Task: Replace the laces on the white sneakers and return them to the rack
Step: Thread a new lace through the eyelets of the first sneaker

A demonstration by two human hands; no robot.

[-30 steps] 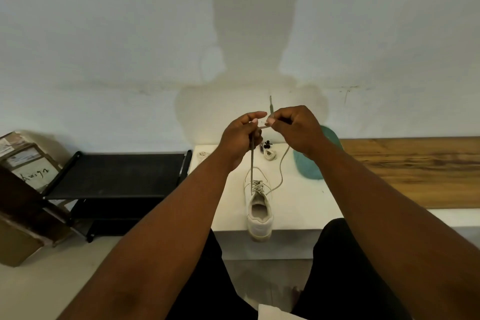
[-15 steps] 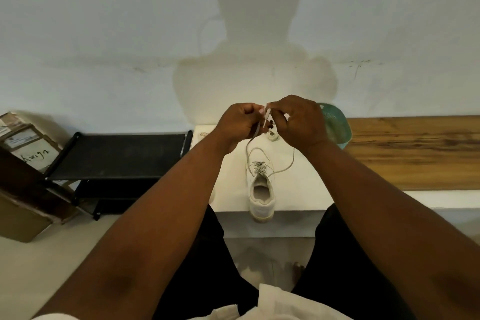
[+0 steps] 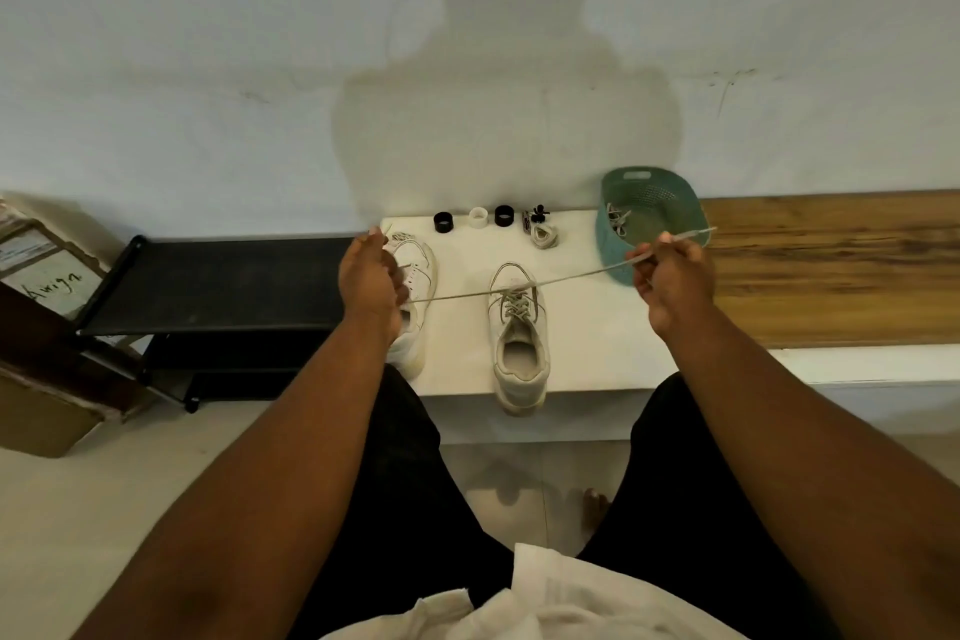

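Observation:
A white sneaker (image 3: 518, 343) stands on the white table (image 3: 587, 338), heel toward me, laced up the front. Its lace (image 3: 566, 279) is stretched taut sideways across the toe end. My left hand (image 3: 370, 282) grips one end at the left, partly in front of a second white sneaker (image 3: 415, 276). My right hand (image 3: 670, 279) pinches the other end at the right, in front of a green basket (image 3: 649, 203); the lace tip sticks out past my fingers.
A black shoe rack (image 3: 218, 286) stands left of the table, with cardboard boxes (image 3: 36, 307) further left. Two black rings and a white ring (image 3: 477, 217), a small bundled lace (image 3: 543, 237) line the table's back edge. Laces lie in the basket. A wooden surface (image 3: 831, 270) extends right.
My hands were together above the sneaker's toe; now they have pulled far apart, drawing the lace tight sideways. The view has tilted down, and the second sneaker shows.

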